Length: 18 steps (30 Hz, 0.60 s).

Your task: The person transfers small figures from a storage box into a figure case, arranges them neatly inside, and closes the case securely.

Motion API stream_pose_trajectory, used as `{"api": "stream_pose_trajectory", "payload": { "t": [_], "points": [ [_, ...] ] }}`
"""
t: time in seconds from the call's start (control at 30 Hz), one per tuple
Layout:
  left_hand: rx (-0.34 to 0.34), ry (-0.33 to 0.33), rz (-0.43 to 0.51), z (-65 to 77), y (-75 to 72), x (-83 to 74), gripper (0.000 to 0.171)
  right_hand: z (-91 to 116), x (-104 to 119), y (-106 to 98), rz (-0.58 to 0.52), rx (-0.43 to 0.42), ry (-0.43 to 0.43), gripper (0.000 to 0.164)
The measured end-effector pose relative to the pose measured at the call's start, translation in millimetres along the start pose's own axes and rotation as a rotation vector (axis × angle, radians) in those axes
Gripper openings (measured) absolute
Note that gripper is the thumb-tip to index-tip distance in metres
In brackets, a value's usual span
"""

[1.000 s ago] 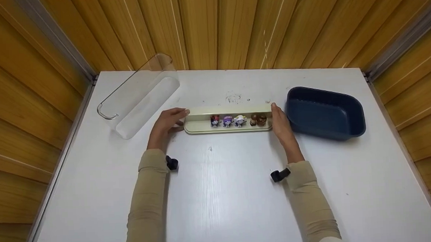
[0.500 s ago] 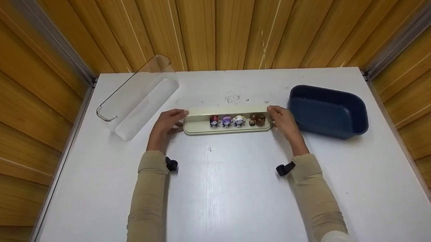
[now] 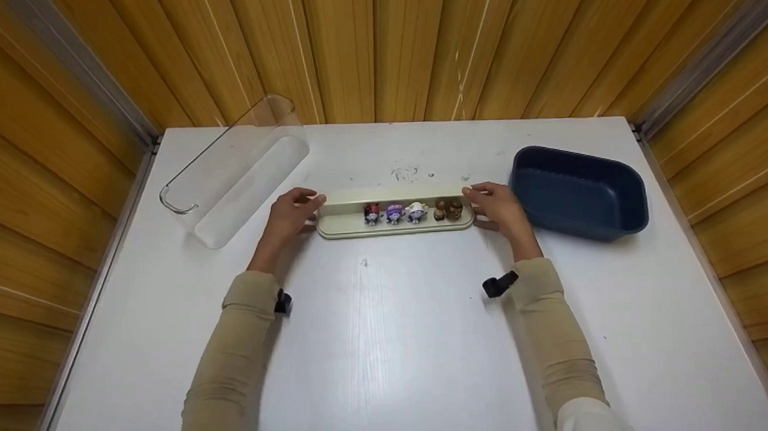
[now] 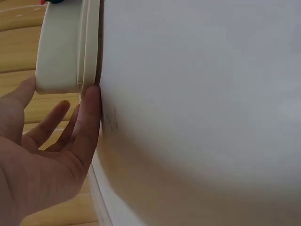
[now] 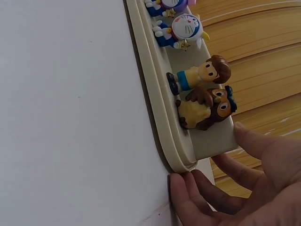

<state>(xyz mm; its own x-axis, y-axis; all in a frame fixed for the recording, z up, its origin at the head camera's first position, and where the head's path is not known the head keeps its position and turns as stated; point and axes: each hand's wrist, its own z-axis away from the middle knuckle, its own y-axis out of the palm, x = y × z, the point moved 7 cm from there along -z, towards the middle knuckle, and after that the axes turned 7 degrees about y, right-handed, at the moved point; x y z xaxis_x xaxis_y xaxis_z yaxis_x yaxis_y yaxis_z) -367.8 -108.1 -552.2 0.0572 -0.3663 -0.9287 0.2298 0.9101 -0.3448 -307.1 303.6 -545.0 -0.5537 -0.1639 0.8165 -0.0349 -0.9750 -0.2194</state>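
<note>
A long cream tray [image 3: 345, 227] with a raised back wall rests on the white table, its open side toward me. Standing in it are several small figurines: one with a red top [image 3: 371, 214], one in a purple hat [image 3: 394, 213], a white-and-blue one [image 5: 186, 27], a brown-haired boy [image 5: 200, 75] and a brown owl [image 5: 209, 107]. My left hand [image 3: 289, 217] holds the tray's left end, thumb at the upper corner and a finger at the base. My right hand [image 3: 499, 209] grips the right end likewise, thumb on top and fingertips by the lower rim.
Diagonally at the back left lies a clear plastic bin [image 3: 243, 164]. On the right, close to my right hand, sits a dark blue basin [image 3: 575, 235]. Wood-panelled walls [image 3: 375, 45] enclose the white table [image 3: 378, 347] behind and at both sides.
My right hand has gone from lying along the tray's end to bent fingers at its corner, wrist swung outward. The left hand stays at its end. The whole head view has shifted slightly.
</note>
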Motion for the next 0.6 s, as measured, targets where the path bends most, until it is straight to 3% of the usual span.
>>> {"api": "stream_pose_trajectory", "payload": {
  "t": [0.07, 0.17, 0.37, 0.5, 0.6],
  "points": [
    [-0.016, 0.078, -0.034, 3.5, -8.6, -10.9, 0.051, -0.8, 1.8, -0.2, 0.004, 0.021, 0.035, 0.058],
    [-0.054, 0.227, -0.160, 11.7, -27.3, -33.9, 0.041, -1.9, 2.2, -1.6, 0.011, 0.027, 0.077, 0.058],
    [-0.116, 0.508, -0.560, 35.8, -68.6, -85.0, 0.032, -1.1, 7.1, -0.5, -0.013, 0.051, 0.103, 0.058],
    [-0.117, 0.565, -0.910, 43.8, -98.9, -101.3, 0.041, 2.6, 12.2, 4.3, -0.031, 0.085, 0.122, 0.064],
    [-0.068, 0.488, -1.098, 41.4, -122.8, -96.1, 0.060, 2.8, 14.2, 5.4, -0.017, 0.104, 0.159, 0.069]
  ]
}}
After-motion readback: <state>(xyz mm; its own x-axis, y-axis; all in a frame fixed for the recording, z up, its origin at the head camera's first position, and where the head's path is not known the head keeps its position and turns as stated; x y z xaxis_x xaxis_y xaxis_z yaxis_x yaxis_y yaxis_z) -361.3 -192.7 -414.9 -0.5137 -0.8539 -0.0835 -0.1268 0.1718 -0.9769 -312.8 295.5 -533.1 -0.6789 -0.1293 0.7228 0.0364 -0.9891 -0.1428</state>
